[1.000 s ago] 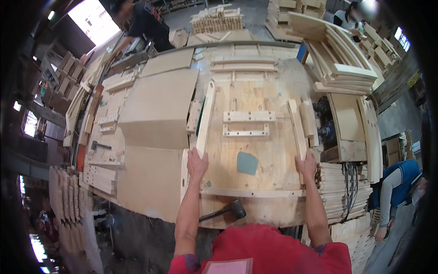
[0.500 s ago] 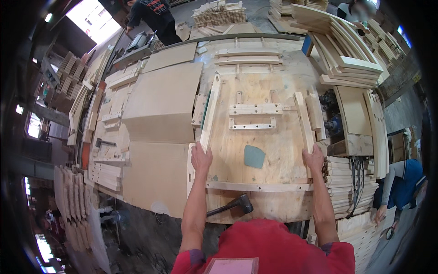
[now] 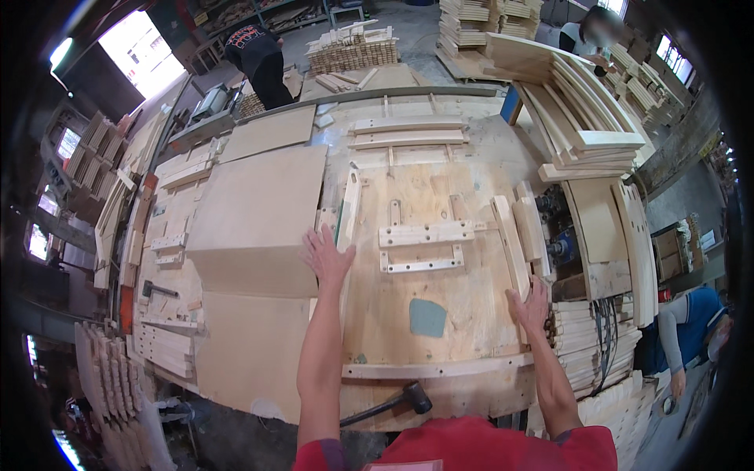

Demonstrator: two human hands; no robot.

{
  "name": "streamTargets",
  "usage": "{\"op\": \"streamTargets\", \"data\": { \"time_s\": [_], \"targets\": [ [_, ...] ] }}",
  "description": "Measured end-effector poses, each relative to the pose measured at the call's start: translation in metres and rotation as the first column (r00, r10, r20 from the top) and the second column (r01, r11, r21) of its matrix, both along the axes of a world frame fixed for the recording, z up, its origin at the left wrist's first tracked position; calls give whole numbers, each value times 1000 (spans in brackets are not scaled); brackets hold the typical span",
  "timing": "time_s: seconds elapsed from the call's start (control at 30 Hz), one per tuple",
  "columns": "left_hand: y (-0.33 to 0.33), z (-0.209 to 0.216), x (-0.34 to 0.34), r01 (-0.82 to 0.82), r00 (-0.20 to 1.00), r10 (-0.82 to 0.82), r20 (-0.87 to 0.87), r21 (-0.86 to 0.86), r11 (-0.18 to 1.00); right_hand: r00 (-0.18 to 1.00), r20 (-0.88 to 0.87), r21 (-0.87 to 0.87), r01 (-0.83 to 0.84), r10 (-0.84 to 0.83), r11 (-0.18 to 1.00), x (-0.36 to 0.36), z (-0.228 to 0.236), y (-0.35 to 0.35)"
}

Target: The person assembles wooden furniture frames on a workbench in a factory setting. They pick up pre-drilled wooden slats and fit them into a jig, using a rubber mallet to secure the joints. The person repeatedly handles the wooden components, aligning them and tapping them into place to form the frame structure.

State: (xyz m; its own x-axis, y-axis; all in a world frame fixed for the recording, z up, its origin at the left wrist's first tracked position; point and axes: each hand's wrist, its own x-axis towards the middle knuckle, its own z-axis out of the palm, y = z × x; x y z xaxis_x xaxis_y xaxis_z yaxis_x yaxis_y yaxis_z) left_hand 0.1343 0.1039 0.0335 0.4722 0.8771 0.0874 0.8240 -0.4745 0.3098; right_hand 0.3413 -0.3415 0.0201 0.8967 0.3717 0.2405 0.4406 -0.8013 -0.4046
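My left hand (image 3: 330,257) is spread with fingers apart, above the left wooden rail (image 3: 352,206) of a frame-like layout on the workbench. My right hand (image 3: 533,306) lies at the near part of the right wooden rail (image 3: 509,239), thumb on the rail's inner side and fingers apart. A drilled wooden bar (image 3: 440,367) runs across the near side between the rails. Inside lie two short drilled slats (image 3: 428,234) with smaller joining pieces and a grey-green sheet scrap (image 3: 427,318). A black-headed mallet (image 3: 417,398) rests at the bench's near edge.
Brown cardboard sheets (image 3: 255,212) cover the bench to the left, with a small hammer (image 3: 159,290) beyond them. Wooden pieces (image 3: 593,345) are stacked at the right, and curved frames (image 3: 585,118) at the far right. Other people (image 3: 258,63) work around the bench.
My left hand has let go of the left rail, spread its fingers and moved forward. My right hand has loosened its hold at nearly the same spot. The view has shifted slightly.
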Motion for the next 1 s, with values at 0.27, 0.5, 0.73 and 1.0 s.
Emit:
{"op": "streamTargets", "data": {
  "time_s": [0.27,0.5,0.73,1.0],
  "targets": [
    [1,-36,-19,-109,994,109,-8,41,993,880,222,133,-453,419,881,82,-13,205],
    [17,-12,7,20,995,-47,-86,-301,953,817,78,-364,-511,572,779,265,-68,423],
    [8,-22,-7,119,993,-115,32,-163,979,696,98,-443,-610,712,657,362,-9,547],
    [3,-23,-10,84,996,-77,44,-182,980,561,177,-619,-576,809,534,350,-29,556]
  ]
}}
